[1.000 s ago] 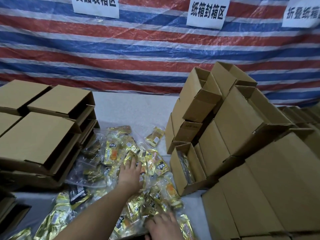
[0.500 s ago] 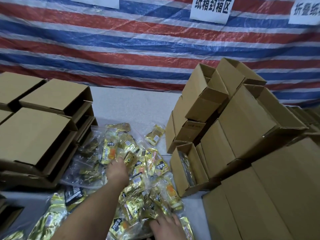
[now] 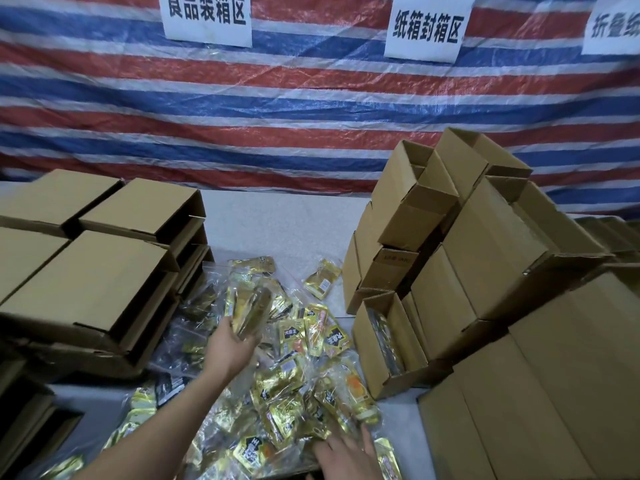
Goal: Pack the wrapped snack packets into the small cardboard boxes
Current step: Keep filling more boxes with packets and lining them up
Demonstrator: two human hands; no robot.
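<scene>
One snack packet (image 3: pixel 247 313) sits gripped in left hand (image 3: pixel 230 346); right hand (image 3: pixel 346 457) lies flat.

Left hand (image 3: pixel 230 348) bare, no glove, ring or watch seen. Left forearm (image 3: pixel 156 424) bare, no sleeve in view. Right hand (image 3: pixel 346 459) bare too, only fingers (image 3: pixel 365 441) and knuckles visible, wrist cut off by frame edge.

Pretty tight here: stacked boxes (image 3: pixel 93 271) wall off the left, another box pile (image 3: pixel 485 244) blocks the right, loose packets (image 3: pixel 298 375) cover the middle. Only bare worktop (image 3: pixel 277 226) is the strip behind them.
</scene>
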